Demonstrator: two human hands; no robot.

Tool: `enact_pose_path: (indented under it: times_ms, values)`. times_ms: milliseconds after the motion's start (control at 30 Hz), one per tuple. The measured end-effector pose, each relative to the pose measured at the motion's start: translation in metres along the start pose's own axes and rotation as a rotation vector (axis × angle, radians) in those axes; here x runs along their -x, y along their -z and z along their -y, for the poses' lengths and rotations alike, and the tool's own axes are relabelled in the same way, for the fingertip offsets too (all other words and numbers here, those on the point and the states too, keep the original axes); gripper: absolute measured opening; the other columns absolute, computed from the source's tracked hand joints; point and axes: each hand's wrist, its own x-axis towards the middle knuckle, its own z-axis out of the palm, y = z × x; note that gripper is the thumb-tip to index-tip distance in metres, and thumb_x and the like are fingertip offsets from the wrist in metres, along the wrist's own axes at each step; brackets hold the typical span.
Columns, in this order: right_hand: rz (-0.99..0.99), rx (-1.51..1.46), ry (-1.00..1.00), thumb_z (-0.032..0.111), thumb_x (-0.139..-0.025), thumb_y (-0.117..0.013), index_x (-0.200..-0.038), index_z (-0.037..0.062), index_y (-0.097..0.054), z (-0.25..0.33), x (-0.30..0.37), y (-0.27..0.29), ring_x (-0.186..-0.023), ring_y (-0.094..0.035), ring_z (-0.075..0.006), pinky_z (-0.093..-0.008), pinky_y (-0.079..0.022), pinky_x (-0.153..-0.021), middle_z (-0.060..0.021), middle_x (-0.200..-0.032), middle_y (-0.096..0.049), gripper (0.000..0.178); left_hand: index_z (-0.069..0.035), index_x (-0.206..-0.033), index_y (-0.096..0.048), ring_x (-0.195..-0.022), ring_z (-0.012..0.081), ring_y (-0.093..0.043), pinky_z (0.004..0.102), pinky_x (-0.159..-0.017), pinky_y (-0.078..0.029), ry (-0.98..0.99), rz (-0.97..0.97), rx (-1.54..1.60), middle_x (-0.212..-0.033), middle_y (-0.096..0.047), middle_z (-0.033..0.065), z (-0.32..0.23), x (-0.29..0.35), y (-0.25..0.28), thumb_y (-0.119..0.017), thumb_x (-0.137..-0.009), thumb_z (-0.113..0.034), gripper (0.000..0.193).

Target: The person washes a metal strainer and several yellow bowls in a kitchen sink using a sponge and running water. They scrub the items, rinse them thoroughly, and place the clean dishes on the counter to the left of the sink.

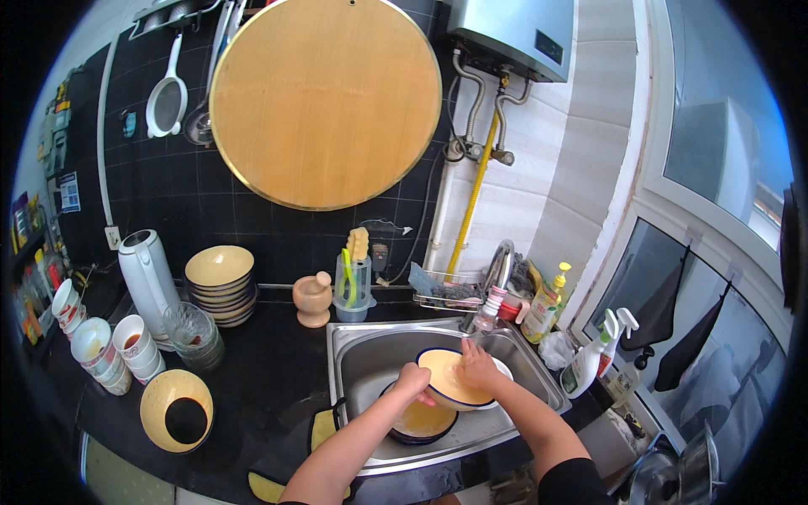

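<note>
The held bowl (459, 402) covers part of the lower bowl (421, 439), which sits toward its 7 o'clock, and hides the fingertips of the left hand (412, 385). At 3 o'clock, a white piece (505, 369) is too covered to identify. The picture's edge crops the round board (326, 101) at 12. Shelf items (38, 278) around 9 blur together.

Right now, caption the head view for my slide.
Left hand grips and right hand touches a cream bowl over the sink.
</note>
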Motion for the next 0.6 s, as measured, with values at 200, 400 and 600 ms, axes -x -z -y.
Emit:
enact_pose_path:
  times_ms: [200, 400, 600]
  values:
    - [-0.018, 0.070, 0.341, 0.037, -0.082, -0.045, -0.133, -0.0047, -0.012, 0.000, 0.008, -0.013, -0.130, -0.014, -0.0357, -0.0488, -0.017, -0.103, -0.0214, -0.140, -0.013, 0.074, 0.016, -0.094, -0.049, -0.052, 0.0367, -0.059, 0.0404, -0.042, -0.052, 0.106, 0.098, -0.001, -0.073, -0.057, 0.0280, 0.011, -0.013, -0.019, -0.034, -0.072, -0.003, 0.033]
    - [-0.096, -0.105, 0.573, 0.015, -0.083, -0.040, -0.133, -0.0006, -0.019, -0.002, 0.017, -0.010, -0.128, -0.021, -0.0329, -0.0391, -0.019, -0.105, -0.0200, -0.138, -0.020, 0.056, 0.012, -0.099, -0.048, -0.056, 0.0348, -0.061, 0.0407, -0.045, -0.053, 0.024, 0.045, -0.043, -0.076, -0.058, 0.0254, 0.027, -0.022, -0.043, -0.036, -0.072, -0.005, 0.034]
    - [-0.249, -0.152, 0.437, 0.014, -0.069, -0.060, -0.127, 0.0075, -0.033, -0.026, 0.017, 0.002, -0.117, -0.038, -0.0324, -0.0419, -0.031, -0.096, -0.0184, -0.124, -0.041, 0.064, 0.008, -0.101, -0.047, -0.057, 0.0333, -0.061, 0.0401, -0.044, -0.053, 0.041, 0.044, -0.052, -0.082, -0.058, 0.0242, 0.023, -0.010, -0.052, -0.041, -0.073, -0.006, 0.032]
